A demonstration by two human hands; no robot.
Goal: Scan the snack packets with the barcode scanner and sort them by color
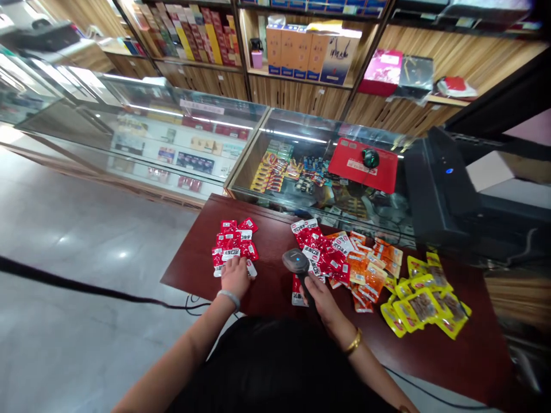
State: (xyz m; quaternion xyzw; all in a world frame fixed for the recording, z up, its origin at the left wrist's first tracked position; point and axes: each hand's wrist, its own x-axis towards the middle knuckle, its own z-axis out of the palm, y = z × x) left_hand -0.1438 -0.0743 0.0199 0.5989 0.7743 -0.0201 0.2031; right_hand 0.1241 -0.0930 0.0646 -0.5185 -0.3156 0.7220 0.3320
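While the right hand (321,298) is closed around the grip of a dark handheld scanner (297,263), scanner head pointing far and slightly left, the left hand (235,276) lies flat and open, palm down, fingers on the near edge of a small pile of red packets (233,244) on the left part of the table (267,229). Left hand grips nothing, just presses on the packets; a pale bracelet sits on that wrist, a gold bangle on the right one. One red packet (297,292) lies on the table just under the scanner, touching or just beside the right hand, can't tell which. Right of the scanner is a bigger heap of red packets (321,252), merging on its right into orange packets (372,269), then yellow packets (424,304) spread toward the near right. The two red piles are apart, bare dark red tabletop between them. Far side of the table butts against a glass display case (301,143) with small goods inside; on its top a red mat (364,163) with a dark mouse (370,158). A black monitor (439,183) stands at the far right. Wooden shelves (297,86) with boxes run along the back. A black cable (86,287) crosses the grey floor on the left.
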